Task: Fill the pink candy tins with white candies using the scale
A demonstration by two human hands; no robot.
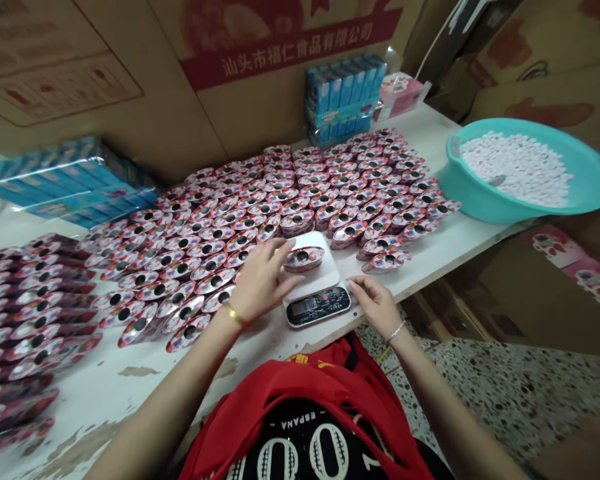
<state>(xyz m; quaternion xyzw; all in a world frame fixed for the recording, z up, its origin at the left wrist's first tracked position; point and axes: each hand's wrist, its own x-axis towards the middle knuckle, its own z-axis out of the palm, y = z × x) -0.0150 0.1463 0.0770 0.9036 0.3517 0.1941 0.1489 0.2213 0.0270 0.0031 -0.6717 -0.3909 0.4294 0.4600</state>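
Note:
A white kitchen scale [316,287] with a dark display panel lies near the table's front edge. On its plate stands one red and white container [304,259] with a dark round opening on top. My left hand [263,280] is at the scale's left side, its fingers apart beside the container. At the scale's right corner is my right hand [375,303], its fingers closed together near the table edge; whatever they may hold is too small to make out. Rows of similar containers [217,233] stand behind and to the left of the scale.
A turquoise basin [485,200] of small white pieces sits at the right edge of the table [430,263]. Wrapped blue boxes [345,93] and a pink box [400,97] are at the back. More blue boxes [70,180] lie at the left, before large cartons.

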